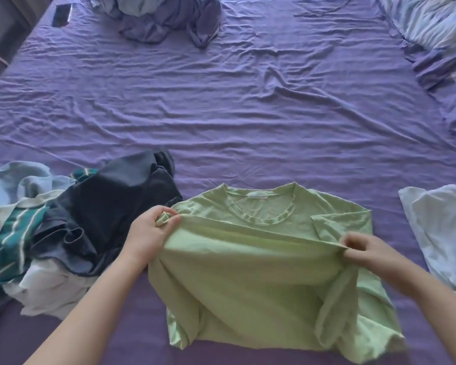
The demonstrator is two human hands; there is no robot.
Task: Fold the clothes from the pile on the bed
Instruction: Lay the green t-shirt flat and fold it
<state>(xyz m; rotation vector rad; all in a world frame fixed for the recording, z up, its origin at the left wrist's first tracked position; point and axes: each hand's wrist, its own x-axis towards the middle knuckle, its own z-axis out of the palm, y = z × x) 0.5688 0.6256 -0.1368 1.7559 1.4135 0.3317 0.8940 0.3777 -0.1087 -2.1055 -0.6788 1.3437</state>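
A light green T-shirt point(258, 262) lies on the purple bed sheet point(221, 106) in front of me, collar pointing away. Its lower part is lifted and drawn up toward the collar. My left hand point(150, 230) grips the left end of the raised fabric edge. At the right end, my right hand point(371, 255) pinches the same edge. The pile of unfolded clothes point(63, 227) sits to the left, with a dark navy garment on top of teal-striped, white and pale blue pieces.
A pale blue-white item point(440, 227) lies at the right. A crumpled purple and blue heap point(166, 17) lies at the far side, a dark phone point(61, 15) at the far left corner, striped bedding point(432, 30) at the far right.
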